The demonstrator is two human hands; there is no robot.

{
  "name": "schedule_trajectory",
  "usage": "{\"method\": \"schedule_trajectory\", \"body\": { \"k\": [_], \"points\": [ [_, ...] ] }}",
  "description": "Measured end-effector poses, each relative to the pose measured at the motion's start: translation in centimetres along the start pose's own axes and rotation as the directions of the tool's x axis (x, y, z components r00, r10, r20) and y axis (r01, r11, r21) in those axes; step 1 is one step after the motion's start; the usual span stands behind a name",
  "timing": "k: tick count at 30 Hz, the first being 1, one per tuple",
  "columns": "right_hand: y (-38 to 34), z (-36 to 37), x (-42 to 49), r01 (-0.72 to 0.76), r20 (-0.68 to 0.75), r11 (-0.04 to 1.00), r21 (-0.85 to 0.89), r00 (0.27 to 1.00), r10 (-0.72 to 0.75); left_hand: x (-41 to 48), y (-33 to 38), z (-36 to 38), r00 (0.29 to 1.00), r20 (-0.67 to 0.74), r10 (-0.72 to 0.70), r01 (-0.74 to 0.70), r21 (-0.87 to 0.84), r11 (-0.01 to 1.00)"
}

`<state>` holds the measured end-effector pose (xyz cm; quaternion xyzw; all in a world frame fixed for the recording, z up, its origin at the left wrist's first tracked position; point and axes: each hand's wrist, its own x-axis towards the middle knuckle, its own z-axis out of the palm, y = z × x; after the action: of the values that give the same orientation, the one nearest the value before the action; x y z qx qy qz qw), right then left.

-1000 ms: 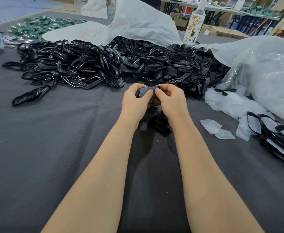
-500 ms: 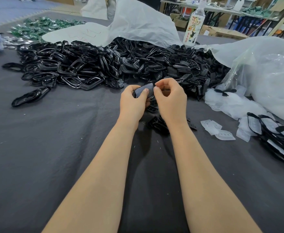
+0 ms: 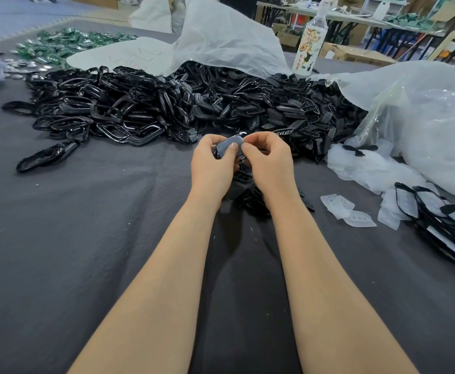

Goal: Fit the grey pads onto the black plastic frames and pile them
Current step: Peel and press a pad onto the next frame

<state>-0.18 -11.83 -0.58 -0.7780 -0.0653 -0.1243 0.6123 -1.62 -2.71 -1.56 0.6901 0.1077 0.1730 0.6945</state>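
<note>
The grey pad (image 3: pixel 227 146), dead centre, lies on a black frame (image 3: pixel 216 154) pinched by the left hand (image 3: pixel 212 168) and right hand (image 3: pixel 270 163). A heap of frames (image 3: pixel 140 109) lies at 12 o'clock. At 1 stands a bottle (image 3: pixel 309 47), its red label characters unreadable. Dark grey cloth (image 3: pixel 86 252) covers the table, with workshop benches (image 3: pixel 355 20) beyond.

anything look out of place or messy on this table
One black frame lies alone on the cloth, apart from the big heap. A drink bottle stands upright behind the heap. A few pale pads lie loose near the finished pile. Nothing looks damaged.
</note>
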Motion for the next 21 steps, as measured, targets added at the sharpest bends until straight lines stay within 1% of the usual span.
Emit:
{"method": "schedule_trajectory", "body": {
  "k": [2,7,12,21],
  "points": [
    [0.02,-0.01,0.03,-0.021,0.015,1.000,0.009,1.000,0.021,0.08,-0.10,0.03,1.000,-0.009,0.013,-0.013,0.025,1.000],
    [0.13,-0.06,0.09,0.027,-0.042,0.999,-0.020,0.999,-0.028,0.24,-0.24,0.16,1.000,-0.009,0.005,-0.005,0.048,0.999],
    [0.13,0.16,-0.11,0.074,-0.033,0.995,-0.070,0.997,-0.076,0.24,-0.25,0.08,1.000,0.000,0.001,-0.001,0.031,1.000],
    [-0.06,0.22,-0.13,0.075,-0.002,0.995,-0.065,0.997,-0.076,0.31,-0.34,0.00,1.000,-0.006,0.007,-0.006,0.031,0.999]
  ]
}}
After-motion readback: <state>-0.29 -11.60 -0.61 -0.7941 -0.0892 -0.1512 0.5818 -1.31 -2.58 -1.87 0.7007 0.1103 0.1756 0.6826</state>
